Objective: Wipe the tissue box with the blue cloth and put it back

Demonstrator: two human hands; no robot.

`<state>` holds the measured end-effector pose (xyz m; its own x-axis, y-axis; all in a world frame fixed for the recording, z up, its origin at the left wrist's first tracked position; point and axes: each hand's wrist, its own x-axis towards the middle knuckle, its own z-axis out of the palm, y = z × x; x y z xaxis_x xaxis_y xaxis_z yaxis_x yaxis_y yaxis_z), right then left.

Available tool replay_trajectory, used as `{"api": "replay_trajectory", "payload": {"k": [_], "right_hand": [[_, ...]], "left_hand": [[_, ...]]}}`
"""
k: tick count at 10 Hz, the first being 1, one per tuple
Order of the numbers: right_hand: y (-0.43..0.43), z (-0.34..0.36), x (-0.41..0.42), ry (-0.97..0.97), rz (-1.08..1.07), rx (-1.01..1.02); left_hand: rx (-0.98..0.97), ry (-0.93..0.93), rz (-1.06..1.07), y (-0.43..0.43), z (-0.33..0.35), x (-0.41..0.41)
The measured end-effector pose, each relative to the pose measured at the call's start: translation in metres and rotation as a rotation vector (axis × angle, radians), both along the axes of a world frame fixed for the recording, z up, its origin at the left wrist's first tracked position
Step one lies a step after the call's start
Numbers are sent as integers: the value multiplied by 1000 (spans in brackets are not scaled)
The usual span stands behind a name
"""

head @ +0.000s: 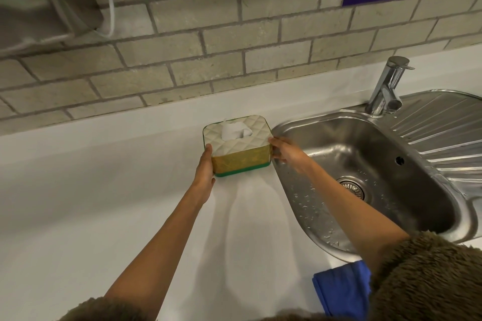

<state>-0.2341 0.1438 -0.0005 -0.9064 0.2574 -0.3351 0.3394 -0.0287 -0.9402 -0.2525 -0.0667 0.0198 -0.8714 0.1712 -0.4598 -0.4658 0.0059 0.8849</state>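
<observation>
Tissue box (238, 147) on counter (104, 177), pinched between left fingers (207, 154) and right fingers (276, 144).

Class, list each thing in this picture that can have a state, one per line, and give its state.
tissue box: upright on the counter, a tissue sticking out, held at both sides
left hand: gripping the box
right hand: gripping the box
blue cloth: lying crumpled, unheld
tap: not running
sink: undrained droplets, no standing water
</observation>
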Motion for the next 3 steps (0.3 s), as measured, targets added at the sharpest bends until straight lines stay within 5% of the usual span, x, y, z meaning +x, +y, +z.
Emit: {"api": "replay_trajectory", "payload": {"k": [3], "right_hand": [[0,19,14,26,-144,165]], "left_hand": [[-98,4,122,-3,2,2]]}}
